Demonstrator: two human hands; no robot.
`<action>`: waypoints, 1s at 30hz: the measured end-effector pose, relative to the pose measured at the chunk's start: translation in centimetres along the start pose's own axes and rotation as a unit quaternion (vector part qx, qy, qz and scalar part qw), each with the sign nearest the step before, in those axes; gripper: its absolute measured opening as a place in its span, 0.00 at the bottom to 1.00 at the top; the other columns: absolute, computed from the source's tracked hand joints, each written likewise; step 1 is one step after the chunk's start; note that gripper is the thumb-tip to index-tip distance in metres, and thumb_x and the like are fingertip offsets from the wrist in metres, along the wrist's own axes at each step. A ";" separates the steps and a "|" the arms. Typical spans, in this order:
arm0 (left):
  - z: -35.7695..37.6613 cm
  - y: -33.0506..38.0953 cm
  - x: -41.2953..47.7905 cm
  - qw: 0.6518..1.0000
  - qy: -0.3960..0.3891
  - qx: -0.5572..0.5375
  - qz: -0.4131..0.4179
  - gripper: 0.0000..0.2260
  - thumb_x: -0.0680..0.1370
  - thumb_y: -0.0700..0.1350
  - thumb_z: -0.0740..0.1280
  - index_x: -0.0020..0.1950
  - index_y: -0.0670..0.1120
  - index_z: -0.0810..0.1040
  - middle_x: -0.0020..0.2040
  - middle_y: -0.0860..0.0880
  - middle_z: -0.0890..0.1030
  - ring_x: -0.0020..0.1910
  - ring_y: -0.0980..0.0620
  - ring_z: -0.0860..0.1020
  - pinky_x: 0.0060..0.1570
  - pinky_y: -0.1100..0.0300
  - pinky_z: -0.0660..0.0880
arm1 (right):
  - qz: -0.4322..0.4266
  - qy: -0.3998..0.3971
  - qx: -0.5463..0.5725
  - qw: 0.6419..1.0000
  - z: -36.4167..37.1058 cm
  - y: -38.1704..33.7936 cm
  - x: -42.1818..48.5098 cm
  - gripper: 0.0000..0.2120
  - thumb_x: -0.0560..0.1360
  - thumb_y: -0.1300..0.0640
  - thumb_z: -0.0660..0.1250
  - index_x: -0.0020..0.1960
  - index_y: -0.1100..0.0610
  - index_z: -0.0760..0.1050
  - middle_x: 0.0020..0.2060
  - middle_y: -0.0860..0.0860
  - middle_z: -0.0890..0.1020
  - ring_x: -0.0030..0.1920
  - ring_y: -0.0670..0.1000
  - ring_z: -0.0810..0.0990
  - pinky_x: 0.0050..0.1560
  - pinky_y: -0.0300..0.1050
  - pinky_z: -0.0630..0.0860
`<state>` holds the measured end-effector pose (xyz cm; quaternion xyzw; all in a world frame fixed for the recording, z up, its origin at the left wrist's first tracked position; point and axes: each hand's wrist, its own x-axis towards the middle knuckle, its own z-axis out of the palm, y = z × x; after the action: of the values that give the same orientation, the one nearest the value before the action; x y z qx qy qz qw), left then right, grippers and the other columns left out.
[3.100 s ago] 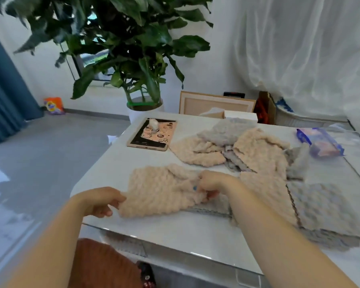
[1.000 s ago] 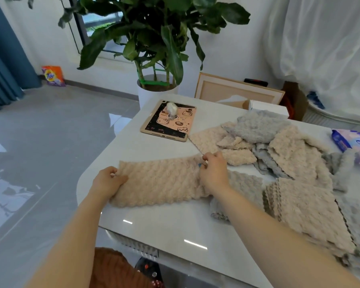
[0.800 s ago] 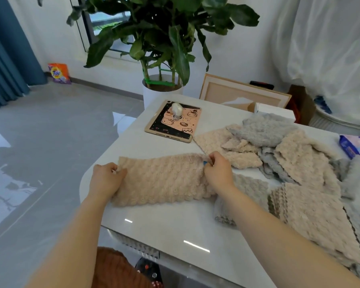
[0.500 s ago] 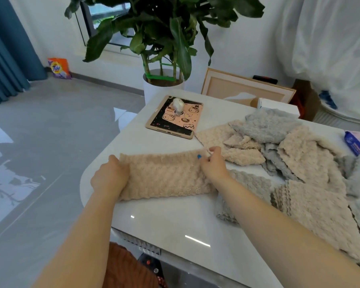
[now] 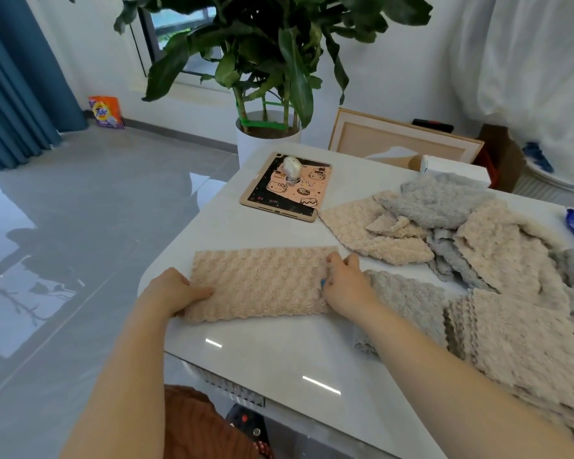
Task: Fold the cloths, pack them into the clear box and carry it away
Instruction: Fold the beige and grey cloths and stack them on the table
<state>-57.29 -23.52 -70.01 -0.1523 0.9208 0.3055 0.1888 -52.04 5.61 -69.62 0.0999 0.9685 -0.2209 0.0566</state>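
Here, beige cloth (image 5: pixel 262 283) flat, long axis left-right.

the beige cloth (image 5: pixel 262 279) held between the left hand (image 5: pixel 174 291) and the right hand (image 5: pixel 343 284) is plush, nubbly fleece, matt, bumpy in rows. under both hands the table top (image 5: pixel 279 352) is smooth, white and glossy, with bright glints on it. just right of the right hand lies a grey cloth (image 5: pixel 408 299) of the same bumpy pile; beyond that hand the loose heap (image 5: pixel 478 240) mixes beige and grey fleece with wavy edges. ahead of the right hand a tablet case (image 5: pixel 284 190) looks like smooth printed plastic. left of the left hand the floor (image 5: pixel 80 226) is grey, polished and mirror-like.
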 end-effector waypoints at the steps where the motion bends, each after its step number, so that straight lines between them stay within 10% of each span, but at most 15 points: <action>1: 0.0 -0.2 0.1 1.000 0.006 0.019 -0.005 0.22 0.69 0.54 0.75 0.30 0.43 0.68 0.25 0.47 0.73 0.27 0.47 0.73 0.30 0.60 0.69 | -0.003 0.001 -0.019 1.000 0.2 -0.1 -0.4 0.16 0.75 0.61 0.57 0.63 0.58 0.66 0.56 0.57 0.65 0.47 0.59 0.73 0.46 0.50 0.74; 8: 0.5 0.9 -0.7 0.993 0.030 0.117 -0.001 0.16 0.68 0.56 0.72 0.39 0.44 0.74 0.37 0.46 0.78 0.38 0.47 0.77 0.37 0.58 0.71 | 0.091 -0.061 -0.030 0.994 -0.4 -1.0 -1.4 0.21 0.76 0.57 0.60 0.67 0.59 0.60 0.61 0.62 0.65 0.62 0.64 0.67 0.56 0.53 0.69; 13: 0.6 1.6 -1.3 0.998 0.041 -0.030 0.049 0.11 0.71 0.43 0.72 0.35 0.44 0.71 0.33 0.47 0.75 0.35 0.48 0.74 0.34 0.59 0.70 | 0.175 -0.100 0.013 0.979 -0.7 -0.4 -0.5 0.41 0.76 0.54 0.64 0.76 0.61 0.40 0.67 0.63 0.67 0.65 0.62 0.70 0.63 0.54 0.72; 19: -0.5 4.5 -3.7 0.897 -0.019 -0.419 0.141 0.14 0.75 0.43 0.71 0.58 0.42 0.76 0.49 0.44 0.83 0.45 0.48 0.82 0.39 0.58 0.78 | 0.123 -0.091 0.142 0.978 -0.4 0.4 -1.0 0.20 0.73 0.58 0.65 0.61 0.56 0.61 0.52 0.56 0.75 0.51 0.56 0.76 0.43 0.46 0.72; 23: 3.3 9.2 -5.8 0.903 -0.099 -0.361 0.211 0.15 0.75 0.46 0.71 0.60 0.45 0.76 0.51 0.45 0.82 0.49 0.50 0.82 0.47 0.56 0.80 | 0.212 -0.060 0.401 0.889 -1.4 1.6 -0.5 0.02 0.75 0.60 0.64 0.48 0.57 0.74 0.41 0.56 0.77 0.39 0.55 0.74 0.39 0.45 0.72; 30: 9.6 13.1 -7.0 0.906 -0.160 -0.276 0.278 0.11 0.78 0.51 0.66 0.56 0.46 0.77 0.51 0.45 0.81 0.43 0.55 0.79 0.44 0.62 0.77 | 0.251 -0.087 0.531 0.805 -2.6 2.5 -1.0 0.24 0.81 0.43 0.55 0.47 0.62 0.76 0.41 0.58 0.80 0.38 0.55 0.78 0.36 0.44 0.75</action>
<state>-53.88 -6.34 -67.48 0.1152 0.7617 0.6081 0.1917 -50.74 8.81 -68.20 0.3346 0.6323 -0.6861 0.1325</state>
